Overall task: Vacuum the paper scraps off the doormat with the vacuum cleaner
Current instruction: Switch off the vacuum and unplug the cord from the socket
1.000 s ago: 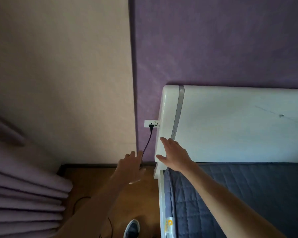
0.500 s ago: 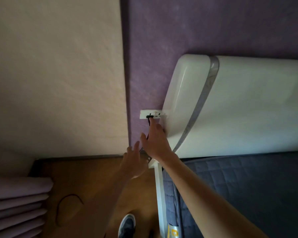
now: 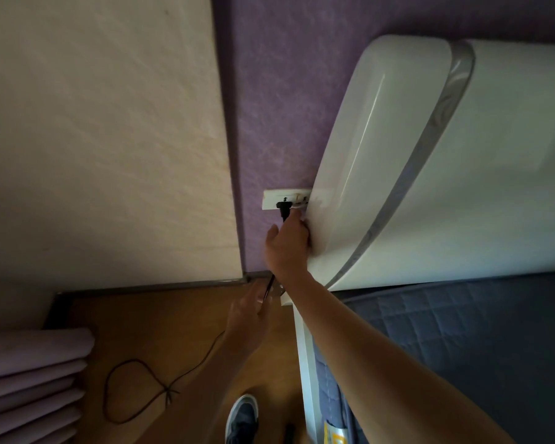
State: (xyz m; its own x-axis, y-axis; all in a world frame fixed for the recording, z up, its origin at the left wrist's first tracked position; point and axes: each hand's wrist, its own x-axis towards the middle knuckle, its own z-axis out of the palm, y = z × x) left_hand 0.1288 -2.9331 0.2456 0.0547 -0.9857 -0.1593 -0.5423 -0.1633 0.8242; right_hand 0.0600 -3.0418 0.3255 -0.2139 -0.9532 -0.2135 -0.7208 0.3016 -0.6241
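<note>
A black plug point(image 3: 283, 207) sits in a white wall socket point(image 3: 285, 199) on the purple wall, beside the bed's headboard. My right hand point(image 3: 287, 243) reaches up to it, fingers closed around the plug and the cord just below it. My left hand point(image 3: 250, 317) is lower, near the skirting, with the black power cord point(image 3: 267, 291) running through its fingers. The rest of the cord loops across the wooden floor point(image 3: 135, 390). The vacuum cleaner, doormat and paper scraps are out of view.
A glossy white headboard point(image 3: 430, 161) stands right against the socket, with a blue quilted mattress point(image 3: 462, 341) below it. Folds of mauve curtain point(image 3: 29, 379) hang at the lower left. My shoe point(image 3: 242, 418) stands on the floor beside the white bed frame point(image 3: 306, 363).
My right hand left the headboard edge and rose to the plug at the socket. My left hand stayed low by the cord. The view has moved closer to the wall.
</note>
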